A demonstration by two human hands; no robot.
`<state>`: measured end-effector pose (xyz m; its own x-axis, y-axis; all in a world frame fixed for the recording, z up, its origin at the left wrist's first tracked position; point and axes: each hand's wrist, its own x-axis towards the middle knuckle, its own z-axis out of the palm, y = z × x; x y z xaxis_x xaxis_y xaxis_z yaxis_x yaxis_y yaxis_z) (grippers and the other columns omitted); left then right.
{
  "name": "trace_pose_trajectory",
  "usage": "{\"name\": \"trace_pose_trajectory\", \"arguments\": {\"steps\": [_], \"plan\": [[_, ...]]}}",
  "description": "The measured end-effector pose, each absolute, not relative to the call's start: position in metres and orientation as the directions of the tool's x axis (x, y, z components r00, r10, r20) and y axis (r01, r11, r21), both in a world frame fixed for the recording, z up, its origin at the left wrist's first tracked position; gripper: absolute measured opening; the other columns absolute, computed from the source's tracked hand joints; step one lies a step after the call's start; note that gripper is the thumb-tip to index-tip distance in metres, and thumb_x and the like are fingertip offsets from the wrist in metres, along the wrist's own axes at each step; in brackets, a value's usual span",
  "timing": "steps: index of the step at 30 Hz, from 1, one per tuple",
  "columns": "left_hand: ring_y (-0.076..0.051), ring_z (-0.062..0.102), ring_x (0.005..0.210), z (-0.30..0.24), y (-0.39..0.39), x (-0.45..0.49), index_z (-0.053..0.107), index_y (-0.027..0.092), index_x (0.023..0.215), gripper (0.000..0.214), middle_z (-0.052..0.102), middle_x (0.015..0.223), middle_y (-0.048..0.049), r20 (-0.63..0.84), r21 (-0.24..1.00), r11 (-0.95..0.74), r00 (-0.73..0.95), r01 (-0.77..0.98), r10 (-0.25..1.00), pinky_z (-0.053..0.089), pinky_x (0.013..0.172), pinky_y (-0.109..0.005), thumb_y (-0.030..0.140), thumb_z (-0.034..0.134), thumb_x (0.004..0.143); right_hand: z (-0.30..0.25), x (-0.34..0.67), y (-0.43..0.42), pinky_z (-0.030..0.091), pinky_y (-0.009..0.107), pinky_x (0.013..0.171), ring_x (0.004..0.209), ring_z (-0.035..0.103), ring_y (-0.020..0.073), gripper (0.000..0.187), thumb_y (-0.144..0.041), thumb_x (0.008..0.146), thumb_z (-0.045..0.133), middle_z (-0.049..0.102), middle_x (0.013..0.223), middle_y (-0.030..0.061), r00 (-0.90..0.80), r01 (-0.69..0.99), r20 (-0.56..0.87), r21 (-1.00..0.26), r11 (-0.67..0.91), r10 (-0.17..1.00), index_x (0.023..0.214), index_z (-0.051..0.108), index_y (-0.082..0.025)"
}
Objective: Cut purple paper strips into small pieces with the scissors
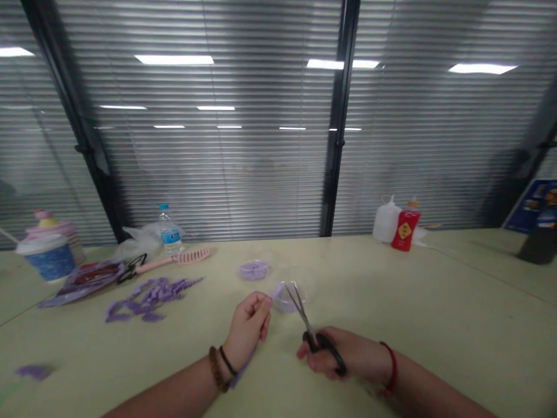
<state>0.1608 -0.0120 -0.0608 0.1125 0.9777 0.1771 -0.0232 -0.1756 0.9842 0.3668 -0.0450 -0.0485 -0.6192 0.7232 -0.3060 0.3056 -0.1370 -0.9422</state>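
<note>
On the table (pixel 435 302), cut strips (pixel 148 299) lie left of the left hand (pixel 248 328), a water bottle (pixel 169 231) behind them.

The middle of the lilac strip (pixel 243 368) is hidden by the left hand (pixel 248 328), so the way it is gripped cannot be made out. The finger loops of the black scissors (pixel 319 342) are partly covered by the right hand (pixel 324 354). Beyond the scissors, the contents of a round clear container (pixel 285 299) are too blurred to tell, and the label on a red bottle (pixel 404 229) is too small to read. Far to the right of the scissors, a blue printed sheet (pixel 533 206) and a dark object (pixel 539 244) are cut off by the picture's edge.
</note>
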Motion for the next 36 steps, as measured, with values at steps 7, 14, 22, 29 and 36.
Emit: {"name": "trace_pose_trajectory", "arguments": {"steps": [7,14,22,29,36], "plan": [[-0.003,0.031,0.029,-0.063,-0.010,0.160,0.046,0.016,0.067,0.034,0.040,0.040,0.0085,0.141,0.990,-0.140,0.100,-0.017,0.985,0.025,0.030,-0.014,0.048,0.055,0.071,-0.047,0.369,-0.040,0.026,0.013,0.038,0.044,0.037,0.0015,0.054,-0.028,0.059,0.067,0.048,0.062,-0.0043,-0.668,0.316,-0.343,-0.934,-0.165,0.661,0.106,0.051,-0.006],[-0.004,0.031,0.029,-0.064,-0.008,0.160,0.047,0.016,0.067,0.034,0.039,0.040,0.0088,0.115,0.993,-0.112,0.106,-0.036,0.988,0.025,0.030,-0.014,0.048,0.056,0.070,-0.048,0.360,-0.042,0.023,0.014,0.033,0.037,0.034,0.0013,0.039,-0.041,0.064,0.060,0.048,0.055,-0.0022,-0.590,0.297,-0.274,-0.948,-0.112,0.759,0.082,0.061,-0.006],[-0.004,0.030,0.028,-0.061,-0.010,0.162,0.046,0.015,0.063,0.035,0.039,0.038,0.0085,0.101,0.995,-0.101,0.138,-0.014,0.985,0.024,0.030,-0.015,0.048,0.057,0.068,-0.051,0.357,-0.041,0.020,0.014,0.032,0.034,0.031,0.0009,0.046,-0.052,0.073,0.051,0.045,0.050,-0.0030,-0.551,0.345,-0.270,-0.935,-0.079,0.789,0.074,0.062,-0.007],[-0.004,0.029,0.027,-0.062,-0.010,0.163,0.046,0.016,0.063,0.035,0.038,0.035,0.0088,0.096,0.995,-0.100,0.191,0.011,0.977,0.022,0.030,-0.015,0.048,0.056,0.069,-0.049,0.355,-0.042,0.020,0.015,0.032,0.034,0.030,0.0013,0.048,-0.054,0.074,0.050,0.044,0.049,-0.0036,-0.520,0.391,-0.277,-0.918,-0.063,0.808,0.074,0.062,-0.008],[-0.004,0.029,0.027,-0.063,-0.009,0.162,0.045,0.016,0.062,0.034,0.038,0.035,0.0087,0.100,0.994,-0.106,0.202,0.017,0.974,0.022,0.030,-0.015,0.047,0.056,0.070,-0.047,0.355,-0.043,0.021,0.015,0.033,0.034,0.030,0.0016,0.050,-0.058,0.072,0.052,0.044,0.049,-0.0035,-0.521,0.387,-0.275,-0.920,-0.064,0.808,0.072,0.061,-0.008]]}}
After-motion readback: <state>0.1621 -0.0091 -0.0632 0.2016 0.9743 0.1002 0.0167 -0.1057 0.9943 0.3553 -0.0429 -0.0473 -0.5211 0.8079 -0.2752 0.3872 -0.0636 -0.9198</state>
